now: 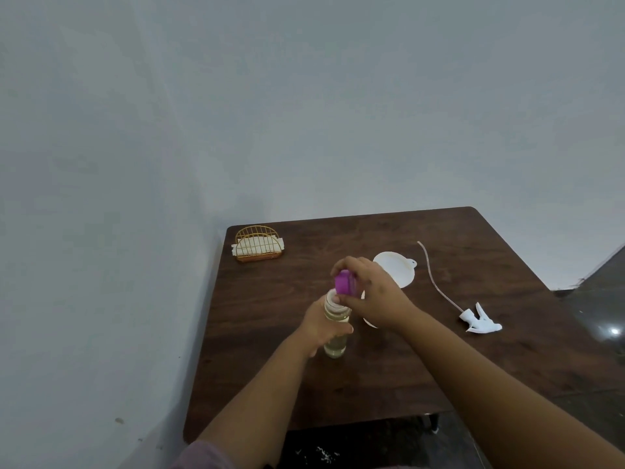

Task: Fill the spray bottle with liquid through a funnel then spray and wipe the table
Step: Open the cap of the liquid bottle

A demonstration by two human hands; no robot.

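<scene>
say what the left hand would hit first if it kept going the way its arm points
The left hand already grips the bottle. Past that, its line runs up and right toward the funnel, probably the next thing met, though depth is unclear.

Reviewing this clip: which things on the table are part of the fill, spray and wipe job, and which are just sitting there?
Part of the job:
- clear bottle with yellowish liquid, held by the left hand
- purple cap, gripped by the right hand
- white funnel
- spray head with tube
- napkins in the wire holder, probably for wiping

Just sitting there:
- nothing else on the table
</scene>
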